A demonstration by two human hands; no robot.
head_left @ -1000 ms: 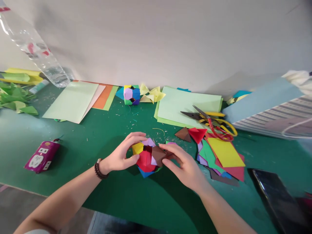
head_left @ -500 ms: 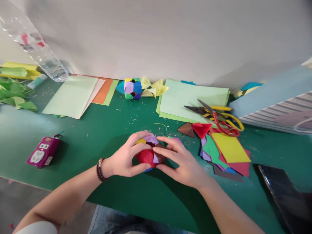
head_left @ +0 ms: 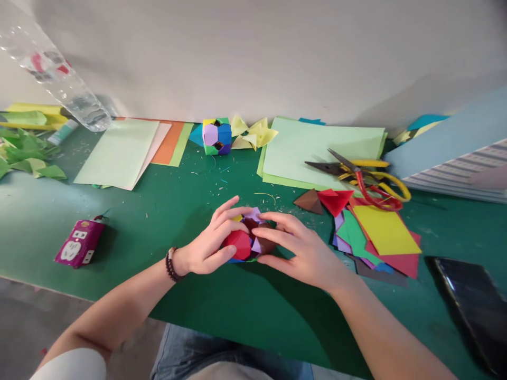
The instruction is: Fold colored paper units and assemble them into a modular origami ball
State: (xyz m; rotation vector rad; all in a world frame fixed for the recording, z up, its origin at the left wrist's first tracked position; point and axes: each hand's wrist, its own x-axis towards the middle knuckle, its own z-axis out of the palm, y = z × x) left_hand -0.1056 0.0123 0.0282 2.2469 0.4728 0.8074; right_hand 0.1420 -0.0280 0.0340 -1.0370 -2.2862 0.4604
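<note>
Both hands are around a multicoloured folded-paper ball (head_left: pixel 239 245) low over the green table. Red, brown, purple, yellow and blue faces show on it, with a dark gap between the red and brown ones. My left hand (head_left: pixel 209 240) curves over its left side, thumb by the red face and one finger lifted clear. My right hand (head_left: pixel 303 248) grips the brown right side between thumb and fingers. Most of the ball's back and underside is hidden. Just beyond my right hand lie a brown folded piece (head_left: pixel 309 201) and a red folded piece (head_left: pixel 335 200).
Scissors and pliers (head_left: pixel 366 177) rest on pale green sheets (head_left: pixel 320 150). Coloured paper (head_left: pixel 386 229) and a black phone (head_left: pixel 469 306) lie right. A finished-looking paper model (head_left: pixel 217 136) stands by the wall. Leftward are a purple socket block (head_left: pixel 80 243) and a plastic bottle (head_left: pixel 63 79).
My left fingers have loosened and lifted slightly from the ball. A dark gap now shows beside its red face. My right hand keeps its grip; the view has shifted a little.
</note>
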